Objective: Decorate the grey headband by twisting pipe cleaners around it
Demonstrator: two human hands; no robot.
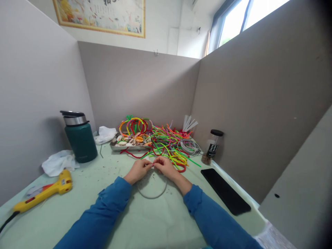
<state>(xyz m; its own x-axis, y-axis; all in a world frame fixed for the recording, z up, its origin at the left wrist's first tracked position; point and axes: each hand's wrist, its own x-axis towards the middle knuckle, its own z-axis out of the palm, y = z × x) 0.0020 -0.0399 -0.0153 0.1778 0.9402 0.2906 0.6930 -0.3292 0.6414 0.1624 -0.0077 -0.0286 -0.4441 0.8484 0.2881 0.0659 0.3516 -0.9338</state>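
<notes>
Over the middle of the table, my left hand and my right hand meet with thumbs and fingers pinched together. A thin grey wire hoop hangs towards me from the two hands, its top hidden by the fingers. Between the fingertips shows a small reddish bit, too small to name. Just beyond my hands lies a tangled pile of coloured pipe cleaners. Several rings bent from pipe cleaners stand at its left, over a metal tray of small wooden and shell-like pieces.
At left are a yellow glue gun, a green bottle and crumpled tissues. To the right stand a black-lidded jar and a black phone-like slab. Coiled grey wire and white sticks lie behind. Grey partitions enclose the table.
</notes>
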